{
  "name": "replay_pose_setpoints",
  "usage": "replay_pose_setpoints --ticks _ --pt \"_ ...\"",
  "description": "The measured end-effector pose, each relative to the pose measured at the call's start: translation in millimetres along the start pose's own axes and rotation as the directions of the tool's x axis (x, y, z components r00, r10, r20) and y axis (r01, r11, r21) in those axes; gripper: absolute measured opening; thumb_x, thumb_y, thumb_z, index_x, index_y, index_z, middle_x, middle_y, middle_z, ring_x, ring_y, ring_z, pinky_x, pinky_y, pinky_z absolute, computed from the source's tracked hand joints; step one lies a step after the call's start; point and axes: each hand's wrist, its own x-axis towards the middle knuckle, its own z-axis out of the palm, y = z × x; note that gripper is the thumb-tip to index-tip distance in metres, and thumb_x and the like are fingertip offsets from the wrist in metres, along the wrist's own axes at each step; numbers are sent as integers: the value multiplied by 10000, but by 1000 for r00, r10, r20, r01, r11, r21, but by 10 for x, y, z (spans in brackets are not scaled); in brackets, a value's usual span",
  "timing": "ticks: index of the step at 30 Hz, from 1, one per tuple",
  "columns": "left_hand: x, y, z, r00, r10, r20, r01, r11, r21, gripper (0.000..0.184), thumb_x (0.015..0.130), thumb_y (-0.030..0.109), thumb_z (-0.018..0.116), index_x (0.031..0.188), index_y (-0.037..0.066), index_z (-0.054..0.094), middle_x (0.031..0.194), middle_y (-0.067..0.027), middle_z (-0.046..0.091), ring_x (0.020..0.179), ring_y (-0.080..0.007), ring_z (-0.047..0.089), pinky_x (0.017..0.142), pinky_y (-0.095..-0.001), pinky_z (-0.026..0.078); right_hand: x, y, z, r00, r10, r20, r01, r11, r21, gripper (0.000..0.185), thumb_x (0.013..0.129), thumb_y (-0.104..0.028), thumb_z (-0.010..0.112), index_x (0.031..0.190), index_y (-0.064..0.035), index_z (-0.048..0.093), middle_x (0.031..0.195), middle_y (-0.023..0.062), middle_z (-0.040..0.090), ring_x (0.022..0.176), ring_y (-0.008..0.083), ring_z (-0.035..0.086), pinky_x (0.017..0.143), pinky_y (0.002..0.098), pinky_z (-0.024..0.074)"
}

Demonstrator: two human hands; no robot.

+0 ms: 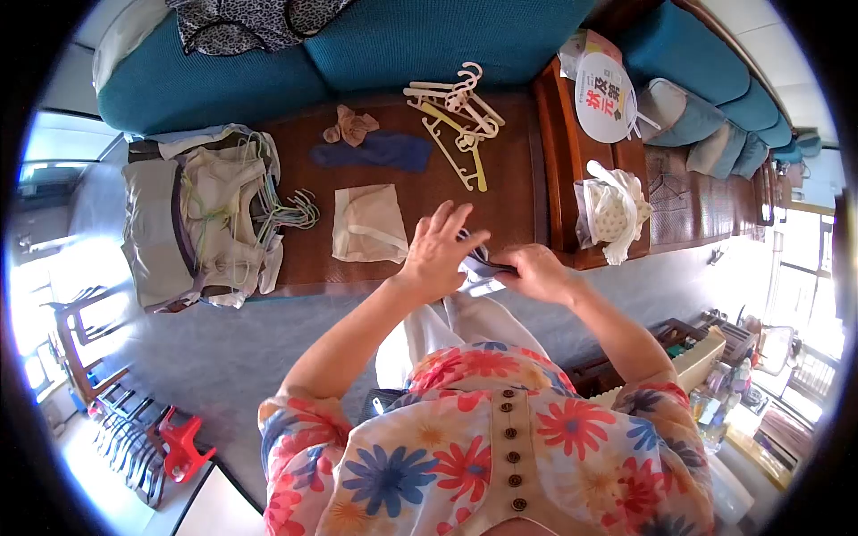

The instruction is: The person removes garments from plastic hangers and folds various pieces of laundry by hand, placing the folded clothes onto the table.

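My left hand (440,254) is at the bench's front edge with its fingers apart, touching a folded dark and white striped cloth (483,268). My right hand (536,273) pinches the other side of that cloth. Left of my hands, a beige cloth (370,223) lies flat on the brown seat (497,198). Behind it are a dark blue cloth (374,152) and a small brown cloth (351,125). Several white and yellow hangers (460,121) lie beyond my hands.
Clothes on hangers (223,214) are piled at the left end of the seat. A wooden armrest (556,161) stands at the right, with a round fan (603,96) and a white bundle (615,213). A red stool (185,444) is at lower left.
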Motion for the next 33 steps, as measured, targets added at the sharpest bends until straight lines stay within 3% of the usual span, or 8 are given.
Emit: replay_pose_setpoints --ticks 3,6,11,15,20,24,28,33 --pt "171 -212 189 978 64 197 -103 976 192 271 619 165 628 885 112 648 1115 -114 520 1110 -307 433 879 -422 362 33 140 -129 999 -43 -4 42 990 -133 203 713 -120 624 901 -43 615 823 122 600 796 302 576 705 383 463" --pt "345 -336 177 979 -76 191 82 996 -26 246 628 161 626 867 102 636 925 -90 592 941 -270 539 824 -394 393 36 302 -327 987 -56 -150 30 985 -169 188 708 -96 635 881 -26 608 820 124 599 792 294 574 699 364 460" --pt "323 -260 210 979 -65 -194 49 995 -86 316 585 105 685 889 72 608 845 -89 600 809 -269 566 748 -364 421 -43 540 -375 935 112 -336 -140 988 -62 202 684 -61 626 883 -41 596 828 109 595 820 279 550 729 366 449" --pt "87 -457 764 982 -50 -183 41 998 -55 320 581 113 676 887 99 584 825 -52 569 810 -238 547 750 -361 406 -79 1003 160 921 102 -377 -162 978 -132 264 624 -25 634 880 -64 580 858 85 601 856 274 540 756 377 435" --pt "-324 -926 1937 986 -124 -108 125 992 8 173 673 123 570 847 124 568 796 -31 549 801 -212 538 724 -362 405 -51 1721 1283 908 301 -292 -338 938 -82 262 679 -76 632 935 -81 579 896 106 600 884 282 548 782 392 441" --pt "-719 -1089 2548 974 -224 31 222 973 65 114 738 136 497 828 126 568 804 -26 560 811 -212 542 714 -372 419 -25 1948 1799 838 546 -2 -544 835 -83 266 711 -109 631 973 -80 595 917 133 602 855 309 570 734 379 455" --pt "-721 -1021 2404 929 -339 150 356 929 -104 222 691 135 582 912 117 590 859 -49 580 863 -241 541 761 -391 433 -43 2235 1950 789 611 67 -608 761 225 275 724 -168 639 984 -87 604 909 150 628 860 316 592 751 396 460" --pt "-15 -1302 2151 880 -472 51 474 867 -153 363 668 144 650 1018 111 561 944 -95 577 913 -281 526 799 -386 435 410 2412 1403 794 608 16 -596 773 218 354 703 -156 669 1030 -45 591 966 151 623 893 290 598 774 354 466"
